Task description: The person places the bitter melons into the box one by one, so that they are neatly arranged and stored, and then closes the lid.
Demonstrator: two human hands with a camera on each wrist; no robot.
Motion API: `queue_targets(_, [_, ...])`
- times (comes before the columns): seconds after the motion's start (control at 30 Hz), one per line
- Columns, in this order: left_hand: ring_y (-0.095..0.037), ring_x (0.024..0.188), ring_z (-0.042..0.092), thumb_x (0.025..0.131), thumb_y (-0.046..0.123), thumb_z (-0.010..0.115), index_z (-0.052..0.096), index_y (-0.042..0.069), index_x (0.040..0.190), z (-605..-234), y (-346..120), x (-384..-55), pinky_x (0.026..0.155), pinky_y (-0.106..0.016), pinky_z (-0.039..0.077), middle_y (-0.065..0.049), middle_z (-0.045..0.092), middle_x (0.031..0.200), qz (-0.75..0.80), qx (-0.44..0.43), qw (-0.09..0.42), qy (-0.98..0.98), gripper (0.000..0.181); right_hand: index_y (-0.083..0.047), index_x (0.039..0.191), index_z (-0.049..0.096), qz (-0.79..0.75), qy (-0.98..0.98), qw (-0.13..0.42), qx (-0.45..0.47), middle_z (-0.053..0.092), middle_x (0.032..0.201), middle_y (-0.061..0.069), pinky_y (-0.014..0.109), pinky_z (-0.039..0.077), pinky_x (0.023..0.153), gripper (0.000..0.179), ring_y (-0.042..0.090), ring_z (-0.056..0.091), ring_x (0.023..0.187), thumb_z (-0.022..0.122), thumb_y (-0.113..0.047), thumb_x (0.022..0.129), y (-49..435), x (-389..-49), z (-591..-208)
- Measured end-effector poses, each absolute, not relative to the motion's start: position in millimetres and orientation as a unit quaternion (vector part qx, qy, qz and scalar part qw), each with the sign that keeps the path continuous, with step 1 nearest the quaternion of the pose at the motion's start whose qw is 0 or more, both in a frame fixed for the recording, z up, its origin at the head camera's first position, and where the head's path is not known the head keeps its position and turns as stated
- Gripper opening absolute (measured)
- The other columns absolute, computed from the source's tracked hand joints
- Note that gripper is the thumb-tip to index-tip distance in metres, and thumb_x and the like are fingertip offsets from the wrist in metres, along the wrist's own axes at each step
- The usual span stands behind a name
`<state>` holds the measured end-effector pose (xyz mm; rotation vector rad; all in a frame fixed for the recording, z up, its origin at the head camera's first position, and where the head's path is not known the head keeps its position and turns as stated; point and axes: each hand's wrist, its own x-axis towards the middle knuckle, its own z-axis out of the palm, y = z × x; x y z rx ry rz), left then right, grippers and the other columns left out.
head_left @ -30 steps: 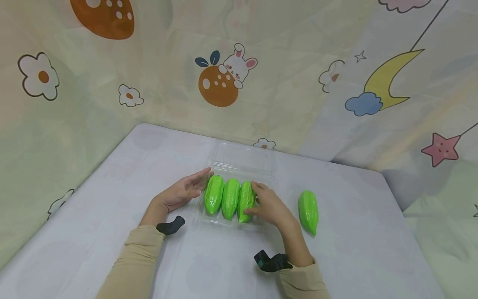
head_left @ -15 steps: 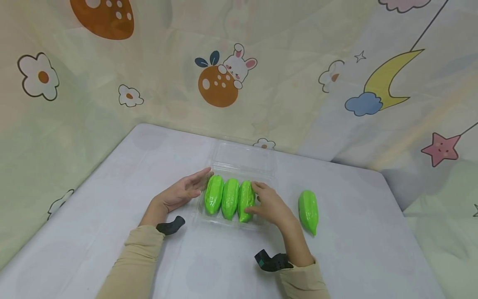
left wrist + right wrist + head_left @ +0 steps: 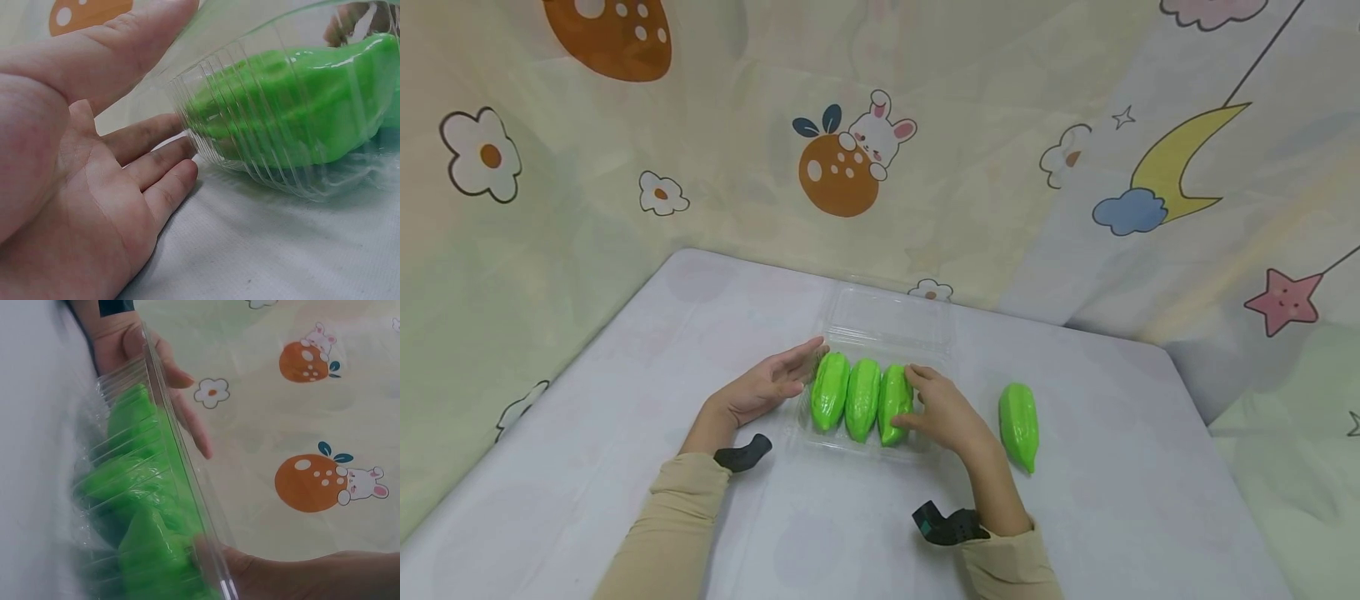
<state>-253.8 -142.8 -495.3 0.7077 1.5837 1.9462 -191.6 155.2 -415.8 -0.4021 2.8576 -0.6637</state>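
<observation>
A clear plastic clamshell box (image 3: 865,451) stands on the table, lid folded back. Inside lie three glossy green ridged toy vegetables with pointed ends, side by side: left (image 3: 830,392), middle (image 3: 862,400) and right (image 3: 893,406). My left hand (image 3: 767,387) is beside the box's left wall; in the left wrist view its extended fingers (image 3: 169,190) touch the ribbed plastic. My right hand (image 3: 946,410) holds the right-hand vegetable, thumb near its front end and fingers at its far end. In the right wrist view the thumb (image 3: 219,559) shows behind the box wall.
Another green toy vegetable (image 3: 1019,427) lies on the white table (image 3: 1105,467) right of the box. The transparent lid (image 3: 887,312) lies toward the back edge. A printed curtain (image 3: 730,108) hangs behind the table.
Both hands stay at almost the same places, and the vegetables keep their positions. The head view shifts only very slightly.
</observation>
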Motion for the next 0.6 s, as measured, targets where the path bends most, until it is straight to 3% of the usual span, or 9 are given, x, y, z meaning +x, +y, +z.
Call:
queue_targets(0.13, [-0.025, 0.149, 0.002, 0.090, 0.007, 0.062, 0.019, 0.016, 0.153, -494.6, -142.4, -252.8, 0.119, -0.048, -0.002, -0.008, 0.013, 0.160, 0.722, 0.254, 0.265, 0.586, 0.077, 0.001, 0.143, 0.038, -0.226, 0.961, 0.092, -0.132, 0.036, 0.150, 0.016, 0.044, 0.036, 0.111, 0.085, 0.033, 0.040, 0.136, 0.079, -0.032, 0.076, 155.8, -191.0, -414.9])
queue_targets(0.37, [-0.026, 0.149, 0.003, 0.090, 0.009, 0.063, 0.019, 0.017, 0.153, -493.9, -142.1, -251.1, 0.119, -0.049, -0.001, -0.007, 0.013, 0.160, 0.720, 0.251, 0.264, 0.590, 0.077, 0.001, 0.143, 0.038, -0.242, 0.957, 0.081, -0.136, 0.037, 0.150, 0.016, 0.042, 0.044, 0.104, 0.085, 0.032, 0.055, 0.122, 0.079, -0.033, 0.076, 161.0, -188.7, -411.2])
queue_targets(0.6, [-0.024, 0.149, 0.002, 0.091, 0.007, 0.061, 0.019, 0.018, 0.153, -493.8, -142.4, -250.8, 0.119, -0.046, -0.001, -0.006, 0.013, 0.161, 0.720, 0.255, 0.262, 0.590, 0.076, 0.002, 0.144, 0.036, -0.238, 0.958, 0.057, -0.149, 0.037, 0.150, 0.017, 0.047, 0.035, 0.111, 0.083, 0.035, 0.035, 0.138, 0.075, -0.036, 0.081, 174.9, -189.1, -406.1])
